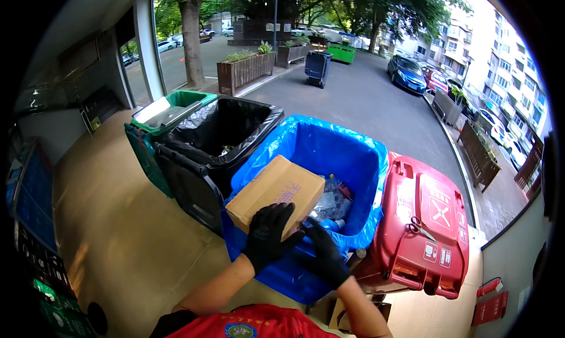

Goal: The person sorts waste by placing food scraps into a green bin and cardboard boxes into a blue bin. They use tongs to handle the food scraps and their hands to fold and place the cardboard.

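A brown cardboard box (278,188) is tilted over the near left rim of a blue bin (297,135) lined with a blue bag. My left hand (269,235), in a black glove, grips the box's near edge, its fingers laid over the top and the thumb pointing right. At the box's near right corner is my right hand (323,252), also black-gloved, its fingers closed against the corner and partly hidden. Clear plastic bottles (333,202) lie inside the blue bin, to the right of the box.
Left of the blue bin stand an open black-lined bin (256,117) and a green bin (197,97). On the right, scissors (421,228) lie on the shut lid of a red bin (406,191). A dark wheeled bin (318,68) stands farther out on the road.
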Demonstrator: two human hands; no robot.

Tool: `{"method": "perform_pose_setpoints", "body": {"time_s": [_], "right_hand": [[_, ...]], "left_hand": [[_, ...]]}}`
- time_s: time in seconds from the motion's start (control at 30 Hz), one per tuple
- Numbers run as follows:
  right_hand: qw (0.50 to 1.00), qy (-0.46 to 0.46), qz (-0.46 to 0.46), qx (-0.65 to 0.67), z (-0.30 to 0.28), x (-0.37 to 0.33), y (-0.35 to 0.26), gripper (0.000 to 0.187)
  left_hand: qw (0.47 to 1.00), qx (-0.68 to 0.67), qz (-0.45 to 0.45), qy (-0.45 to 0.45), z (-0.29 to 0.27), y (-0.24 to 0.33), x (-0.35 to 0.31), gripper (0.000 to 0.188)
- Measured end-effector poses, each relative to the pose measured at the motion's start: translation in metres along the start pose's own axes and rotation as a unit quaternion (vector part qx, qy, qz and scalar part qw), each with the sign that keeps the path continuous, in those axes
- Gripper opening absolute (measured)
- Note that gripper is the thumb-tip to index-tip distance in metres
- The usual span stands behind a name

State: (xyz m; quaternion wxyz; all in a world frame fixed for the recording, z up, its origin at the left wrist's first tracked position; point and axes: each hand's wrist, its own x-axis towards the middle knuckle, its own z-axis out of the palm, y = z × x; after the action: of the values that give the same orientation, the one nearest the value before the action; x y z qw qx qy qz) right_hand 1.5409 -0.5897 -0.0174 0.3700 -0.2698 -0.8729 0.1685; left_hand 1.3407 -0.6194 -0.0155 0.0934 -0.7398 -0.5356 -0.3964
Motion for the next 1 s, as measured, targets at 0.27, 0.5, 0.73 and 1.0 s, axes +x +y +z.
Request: {"method": "perform_pose_setpoints", "body": {"time_s": [0.27,0.5,0.73,1.0], "right_hand": [[0.724,0.061,0.443,-0.525,-0.141,-0.061,0.162,0.092],[0.751,0.075,0.411,-0.512,-0.159,-0.112,0.227,0.023],[0.792,0.113,0.358,-0.482,-0.158,-0.108,0.202,0.062],[0.818,0.305,0.234,-0.428,-0.200,-0.137,0.147,0.032]], "left_hand": [[0.994,0.074,0.017,-0.081,-0.004,-0.001,-0.003,0.066],[0.991,0.031,0.043,-0.123,-0.003,-0.014,0.006,0.057],[0.985,-0.009,0.079,-0.150,-0.018,-0.034,0.015,0.059],[0.975,-0.039,0.055,-0.213,-0.024,-0.032,0.031,0.066]]}}
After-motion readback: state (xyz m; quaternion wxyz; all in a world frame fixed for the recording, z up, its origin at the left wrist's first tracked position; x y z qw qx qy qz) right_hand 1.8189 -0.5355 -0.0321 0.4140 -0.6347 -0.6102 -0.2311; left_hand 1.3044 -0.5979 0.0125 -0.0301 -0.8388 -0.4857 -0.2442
